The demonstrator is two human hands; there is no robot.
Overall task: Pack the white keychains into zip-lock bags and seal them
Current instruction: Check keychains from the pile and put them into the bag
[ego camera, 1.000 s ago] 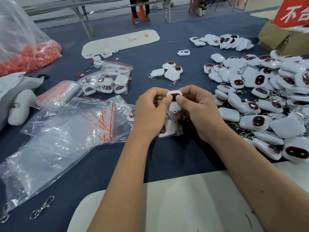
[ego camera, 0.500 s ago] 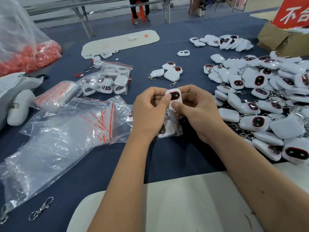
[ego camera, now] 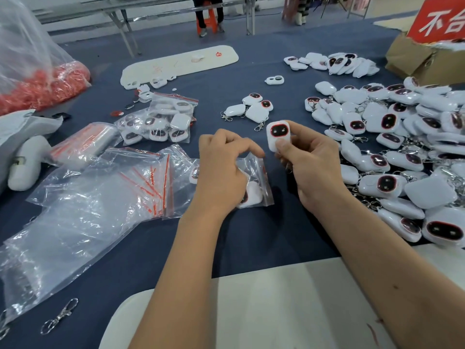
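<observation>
Holding one keychain in my right hand, while my left hand is pinching the half-filled bag; a big pile at 3 o'clock is waiting.

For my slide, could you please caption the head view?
Right hand holds a white keychain; left hand pinches a zip-lock bag.

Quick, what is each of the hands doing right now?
Left hand: pinches the zip-lock bag.
Right hand: holds a white keychain.
</observation>
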